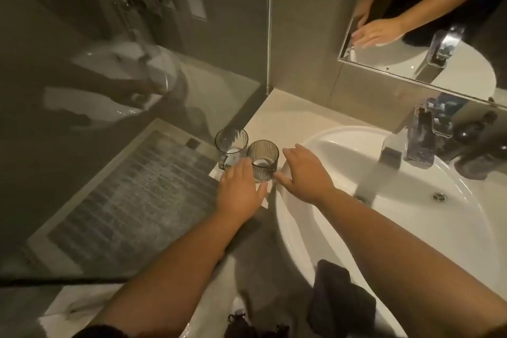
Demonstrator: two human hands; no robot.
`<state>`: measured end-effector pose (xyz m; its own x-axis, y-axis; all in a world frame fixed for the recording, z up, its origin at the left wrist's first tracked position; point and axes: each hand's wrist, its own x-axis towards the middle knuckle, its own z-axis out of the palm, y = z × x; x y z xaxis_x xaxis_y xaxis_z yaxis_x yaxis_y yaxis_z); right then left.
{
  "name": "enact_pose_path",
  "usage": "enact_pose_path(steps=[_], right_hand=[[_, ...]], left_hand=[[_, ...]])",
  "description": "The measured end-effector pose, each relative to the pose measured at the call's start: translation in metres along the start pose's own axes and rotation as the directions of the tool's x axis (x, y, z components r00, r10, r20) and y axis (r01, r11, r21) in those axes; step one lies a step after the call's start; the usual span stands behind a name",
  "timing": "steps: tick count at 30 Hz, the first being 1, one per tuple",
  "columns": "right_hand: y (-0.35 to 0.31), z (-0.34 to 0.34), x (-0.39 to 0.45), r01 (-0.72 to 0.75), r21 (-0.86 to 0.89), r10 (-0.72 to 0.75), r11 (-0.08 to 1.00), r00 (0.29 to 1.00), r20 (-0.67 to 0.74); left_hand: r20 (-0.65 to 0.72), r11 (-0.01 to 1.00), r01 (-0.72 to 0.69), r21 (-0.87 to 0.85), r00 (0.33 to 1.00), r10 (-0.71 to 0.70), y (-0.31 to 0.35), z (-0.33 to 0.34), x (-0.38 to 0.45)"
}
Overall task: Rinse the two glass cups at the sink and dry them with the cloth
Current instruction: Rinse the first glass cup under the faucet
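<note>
Two ribbed grey glass cups stand upright on the counter corner, left of the white sink [301, 228]. The nearer cup [262, 160] sits between my hands. The far cup [231, 143] has a handle and stands just behind and to its left. My left hand [241, 189] is open, fingers spread, with its fingertips beside the near cup's left side. My right hand [304, 170] is open too, resting on the sink rim to the cup's right. A dark cloth [340, 307] hangs over the sink's front rim. Neither hand holds anything.
A chrome faucet [392, 156] stands at the back of the basin, with dark bottles [472, 145] to its right. A mirror [428, 22] hangs above. A glass shower partition [137, 90] borders the counter on the left, with a tiled shower floor beyond.
</note>
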<state>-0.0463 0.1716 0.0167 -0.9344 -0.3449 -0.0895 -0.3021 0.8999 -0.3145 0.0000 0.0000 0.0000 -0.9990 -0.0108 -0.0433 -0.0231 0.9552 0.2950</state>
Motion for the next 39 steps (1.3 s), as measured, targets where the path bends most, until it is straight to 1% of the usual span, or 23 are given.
enact_pose_path(steps=[4,7,10,13,17,19,21,24,27,29,32,34,35,36,38,39], right_hand=[[0.003,0.001,0.028,0.039,0.021,-0.040,0.999,0.999,0.021],[0.007,0.008,0.047,0.068,-0.016,-0.067,0.998,0.996,0.051],[0.008,0.008,0.056,0.081,0.021,-0.082,0.997,0.995,0.064],[0.006,0.004,0.053,0.075,0.135,-0.082,0.988,0.995,0.047],[0.000,-0.024,0.034,0.015,0.405,0.004,0.914,0.999,-0.046],[-0.001,-0.043,0.021,0.011,0.493,0.046,0.870,0.994,-0.103],[0.000,-0.060,0.005,0.014,0.560,0.088,0.828,0.984,-0.155],[0.006,-0.080,-0.016,-0.009,0.594,0.162,0.804,0.965,-0.205],[0.017,-0.093,-0.038,-0.021,0.614,0.206,0.789,0.950,-0.233],[0.024,-0.097,-0.055,-0.049,0.638,0.249,0.768,0.941,-0.228],[0.036,-0.098,-0.083,-0.095,0.669,0.294,0.738,0.936,-0.192],[0.049,-0.100,-0.100,-0.131,0.647,0.324,0.751,0.927,-0.188],[0.057,-0.104,-0.109,-0.154,0.608,0.359,0.779,0.905,-0.230],[0.069,-0.110,-0.115,-0.180,0.540,0.402,0.822,0.856,-0.325],[0.093,-0.132,-0.123,-0.248,0.367,0.423,0.897,0.722,-0.547],[0.106,-0.144,-0.123,-0.296,0.284,0.410,0.912,0.678,-0.610]], left_hand=[[0.059,0.977,0.136,-0.167,0.990,-0.128,0.001,0.012,0.016],[0.093,0.939,0.205,-0.277,0.978,-0.186,-0.002,0.021,0.026],[0.093,0.903,0.235,-0.359,0.972,-0.216,-0.006,0.025,0.031],[0.066,0.872,0.225,-0.435,0.974,-0.218,-0.006,0.020,0.032],[-0.012,0.833,0.128,-0.538,0.987,-0.160,0.001,-0.005,0.031],[-0.055,0.818,0.055,-0.573,0.993,-0.105,0.009,-0.022,0.031],[-0.070,0.779,-0.018,-0.627,0.997,-0.034,0.019,-0.039,0.033],[-0.036,0.716,-0.079,-0.694,0.997,0.075,0.037,-0.057,0.037],[-0.003,0.691,-0.137,-0.709,0.981,0.192,0.058,-0.062,0.040],[0.030,0.683,-0.161,-0.712,0.965,0.259,0.073,-0.060,0.040],[0.100,0.633,-0.165,-0.757,0.927,0.362,0.096,-0.050,0.036],[0.126,0.617,-0.169,-0.769,0.906,0.405,0.111,-0.040,0.035],[0.132,0.612,-0.174,-0.772,0.897,0.421,0.118,-0.034,0.035],[0.137,0.612,-0.181,-0.770,0.889,0.436,0.125,-0.029,0.035],[0.149,0.613,-0.193,-0.766,0.874,0.462,0.139,-0.020,0.036],[0.160,0.615,-0.193,-0.764,0.868,0.470,0.145,-0.016,0.037]])
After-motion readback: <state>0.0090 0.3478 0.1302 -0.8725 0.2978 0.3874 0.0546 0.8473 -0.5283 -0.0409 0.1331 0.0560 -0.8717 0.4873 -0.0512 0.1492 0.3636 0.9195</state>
